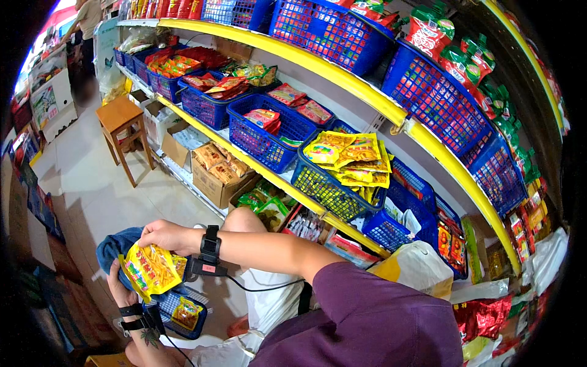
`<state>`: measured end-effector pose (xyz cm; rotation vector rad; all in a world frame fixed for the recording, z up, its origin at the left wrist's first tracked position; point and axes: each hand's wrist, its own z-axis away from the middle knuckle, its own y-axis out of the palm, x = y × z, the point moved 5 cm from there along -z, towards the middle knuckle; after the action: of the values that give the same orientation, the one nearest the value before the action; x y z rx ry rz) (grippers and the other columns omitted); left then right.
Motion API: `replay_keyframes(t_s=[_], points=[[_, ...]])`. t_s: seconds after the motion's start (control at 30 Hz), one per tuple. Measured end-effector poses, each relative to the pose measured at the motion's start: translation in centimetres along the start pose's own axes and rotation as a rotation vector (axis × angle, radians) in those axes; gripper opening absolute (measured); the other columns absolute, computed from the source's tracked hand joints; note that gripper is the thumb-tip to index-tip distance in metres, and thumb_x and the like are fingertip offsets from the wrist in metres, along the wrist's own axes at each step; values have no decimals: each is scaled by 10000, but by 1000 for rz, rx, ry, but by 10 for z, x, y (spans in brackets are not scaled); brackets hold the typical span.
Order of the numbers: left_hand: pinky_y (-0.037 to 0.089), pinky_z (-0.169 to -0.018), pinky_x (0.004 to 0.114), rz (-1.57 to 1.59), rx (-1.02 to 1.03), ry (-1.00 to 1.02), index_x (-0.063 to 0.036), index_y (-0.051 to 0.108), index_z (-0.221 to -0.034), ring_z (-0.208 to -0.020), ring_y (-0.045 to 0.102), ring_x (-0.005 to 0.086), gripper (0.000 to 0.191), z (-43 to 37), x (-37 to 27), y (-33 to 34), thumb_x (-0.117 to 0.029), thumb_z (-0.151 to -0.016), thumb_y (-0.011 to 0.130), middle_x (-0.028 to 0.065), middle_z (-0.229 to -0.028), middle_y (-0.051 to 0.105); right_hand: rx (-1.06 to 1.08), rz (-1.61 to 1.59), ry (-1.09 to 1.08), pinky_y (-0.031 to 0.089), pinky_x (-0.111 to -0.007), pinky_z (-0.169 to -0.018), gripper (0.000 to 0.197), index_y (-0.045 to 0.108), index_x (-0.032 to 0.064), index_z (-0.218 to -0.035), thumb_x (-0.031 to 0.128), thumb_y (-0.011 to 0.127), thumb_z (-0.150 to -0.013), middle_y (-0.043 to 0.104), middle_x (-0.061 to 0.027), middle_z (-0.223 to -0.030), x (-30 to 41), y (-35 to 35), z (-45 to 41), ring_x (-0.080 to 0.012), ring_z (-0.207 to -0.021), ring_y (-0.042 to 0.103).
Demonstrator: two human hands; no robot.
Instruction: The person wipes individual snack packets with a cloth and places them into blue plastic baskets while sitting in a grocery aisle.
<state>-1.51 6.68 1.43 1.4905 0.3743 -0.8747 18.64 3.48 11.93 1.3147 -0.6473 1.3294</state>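
Observation:
A yellow snack packet with a clear window is up in front of me, its contents golden strips. My right hand grips its upper edge, fingers curled over the top. My left hand supports the packet's lower left edge. Behind the packet bunches a blue cloth, lying against both hands; which fingers hold it I cannot tell. Below them a blue plastic mesh basket rests low by my legs, with another yellow packet inside.
Beside me runs a shelf with a yellow edge, bearing blue baskets of packets. One basket is heaped with yellow packets. Cardboard boxes sit on the bottom shelf. A wooden stool stands on the tiled floor. Farther back is a person.

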Motion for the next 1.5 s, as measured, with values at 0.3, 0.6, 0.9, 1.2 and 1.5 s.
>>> replay_keyframes(t_s=[0.3,0.6,0.9,1.2,1.5], points=[[496,-925,379,241,-153,40,-13,564,-1180,-1014,625,236,351,-7,-13,-8,-239,-912,564,115,-1151,627,-474,482,-252,502,-265,-641,157,606,12,-928,152,638,-866,622,-52,-828,137,-91,141,-125,-724,602],[524,-866,358,287,-98,43,-35,591,-1139,-957,647,226,316,-14,-5,15,-231,-891,596,98,-1096,654,-1223,474,-376,515,-391,-677,158,581,-54,-929,76,579,-839,635,-137,-853,257,-252,324,-248,-750,642],[521,-859,370,258,-119,34,-51,589,-1131,-955,638,228,317,-14,-1,8,-250,-884,605,91,-1086,651,-1515,1920,342,516,-418,-747,342,663,29,-989,243,685,-721,668,-170,-927,261,-262,345,-333,-825,640],[522,-842,346,273,-174,32,-49,590,-1119,-919,649,218,302,-7,-1,10,-235,-882,605,89,-1051,664,-678,1372,638,437,-316,-919,576,350,110,-1420,342,516,-919,530,-114,-1296,218,-251,290,-194,-1085,547],[518,-847,348,238,-171,77,-38,581,-1133,-937,643,221,326,-8,-6,9,-241,-879,602,94,-1058,656,-712,1236,704,432,-318,-835,375,395,101,-1316,286,401,-990,520,-57,-1151,211,-262,280,-142,-975,491]])
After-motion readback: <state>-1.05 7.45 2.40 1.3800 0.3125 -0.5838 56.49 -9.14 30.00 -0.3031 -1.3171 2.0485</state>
